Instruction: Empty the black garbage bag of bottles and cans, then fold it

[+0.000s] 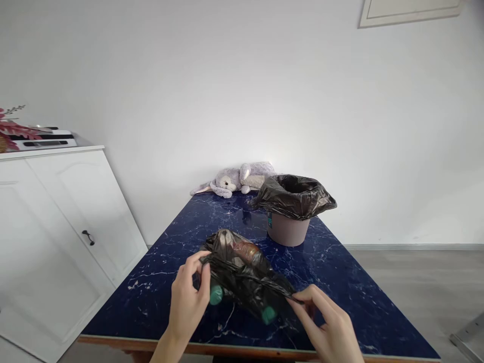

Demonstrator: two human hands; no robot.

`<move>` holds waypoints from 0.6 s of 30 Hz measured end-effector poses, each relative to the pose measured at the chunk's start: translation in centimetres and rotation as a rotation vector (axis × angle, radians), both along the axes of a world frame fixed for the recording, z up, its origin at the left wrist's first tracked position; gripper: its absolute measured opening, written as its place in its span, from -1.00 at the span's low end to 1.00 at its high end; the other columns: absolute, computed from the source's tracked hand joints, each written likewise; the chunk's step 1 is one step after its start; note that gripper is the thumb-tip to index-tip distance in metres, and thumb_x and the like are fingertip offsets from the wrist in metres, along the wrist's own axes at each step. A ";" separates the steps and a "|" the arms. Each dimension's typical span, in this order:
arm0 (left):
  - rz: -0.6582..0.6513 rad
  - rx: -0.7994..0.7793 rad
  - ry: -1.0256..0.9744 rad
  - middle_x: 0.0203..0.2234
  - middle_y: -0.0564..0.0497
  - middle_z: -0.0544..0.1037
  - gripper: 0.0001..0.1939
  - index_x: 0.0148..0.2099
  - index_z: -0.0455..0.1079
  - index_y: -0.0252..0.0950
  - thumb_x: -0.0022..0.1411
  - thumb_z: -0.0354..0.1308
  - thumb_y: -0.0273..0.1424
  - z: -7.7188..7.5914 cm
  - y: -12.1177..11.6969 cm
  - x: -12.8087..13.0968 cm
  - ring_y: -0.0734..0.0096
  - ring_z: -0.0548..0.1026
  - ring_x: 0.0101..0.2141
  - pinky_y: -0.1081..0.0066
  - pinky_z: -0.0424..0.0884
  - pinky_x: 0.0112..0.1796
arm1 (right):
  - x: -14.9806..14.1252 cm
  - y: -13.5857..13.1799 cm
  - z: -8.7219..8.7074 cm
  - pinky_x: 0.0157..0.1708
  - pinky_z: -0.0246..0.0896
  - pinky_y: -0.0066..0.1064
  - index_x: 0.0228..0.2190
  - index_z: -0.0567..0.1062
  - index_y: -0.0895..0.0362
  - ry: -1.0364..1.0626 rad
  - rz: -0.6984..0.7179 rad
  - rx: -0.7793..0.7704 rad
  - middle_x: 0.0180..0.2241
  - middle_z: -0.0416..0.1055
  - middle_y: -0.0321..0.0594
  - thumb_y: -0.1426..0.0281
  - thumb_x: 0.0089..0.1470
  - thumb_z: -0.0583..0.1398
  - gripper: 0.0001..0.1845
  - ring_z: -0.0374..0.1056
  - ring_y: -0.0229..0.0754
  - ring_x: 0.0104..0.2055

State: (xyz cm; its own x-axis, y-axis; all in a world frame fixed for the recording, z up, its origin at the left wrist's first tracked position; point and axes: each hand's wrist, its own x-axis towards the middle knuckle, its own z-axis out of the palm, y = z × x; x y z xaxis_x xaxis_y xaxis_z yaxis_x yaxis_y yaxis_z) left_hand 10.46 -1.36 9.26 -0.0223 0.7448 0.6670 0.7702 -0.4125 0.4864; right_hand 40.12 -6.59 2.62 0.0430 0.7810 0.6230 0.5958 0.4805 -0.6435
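A filled black garbage bag (245, 272) lies on the blue table near its front edge. Through its thin film I make out reddish-brown and pale contents. Two round green ends, perhaps bottle caps, show at its near side. My left hand (191, 290) pinches the bag's left edge between thumb and fingers. At the lower right, my right hand (323, 317) pinches the other end of the same edge, which is stretched between both hands. Behind the bag stands a pinkish-grey trash can (288, 231) with a black liner (302, 201) folded over its rim.
The dark blue marble-patterned table (159, 282) reaches back to the white wall. A grey plush toy (242, 179) lies at its far end. To the left stands a white cabinet (68, 227) bearing a white and black object (47, 140) and pink flowers (15, 132).
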 end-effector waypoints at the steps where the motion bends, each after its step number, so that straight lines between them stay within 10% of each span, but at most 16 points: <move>1: 0.039 -0.017 -0.023 -0.35 0.00 0.58 -0.68 0.14 0.44 -0.16 0.52 0.03 -0.14 -0.2 0.5 -0.6 0.21 0.62 -0.29 0.34 0.52 -0.23 | 0.3 -0.1 -0.6 -0.43 0.26 -0.49 -0.33 0.47 0.02 0.044 0.002 -0.011 -0.46 0.37 -0.34 0.22 0.38 0.23 -0.78 0.33 -0.24 -0.47; 11: 0.097 -0.231 0.022 -0.45 0.05 0.58 -0.59 0.05 0.51 -0.13 0.25 0.12 -0.08 -2.2 6.4 -7.8 0.20 0.59 -0.40 0.41 0.39 -0.40 | -0.8 0.1 -3.8 -0.44 0.29 -0.47 -0.33 0.51 0.04 0.283 0.202 -0.227 -0.48 0.38 -0.32 0.11 0.36 0.22 -0.70 0.32 -0.23 -0.49; 18: 0.216 -0.085 -0.234 -0.08 -0.14 0.63 -0.55 0.03 0.49 -0.21 0.35 0.13 0.02 0.0 1.7 -8.1 0.09 0.63 -0.11 0.29 0.56 -0.21 | -1.8 -1.2 -3.5 -0.42 0.23 -0.45 -0.29 0.47 -0.01 0.051 0.353 -0.239 -0.34 0.44 -0.27 0.17 0.37 0.19 -0.79 0.34 -0.24 -0.45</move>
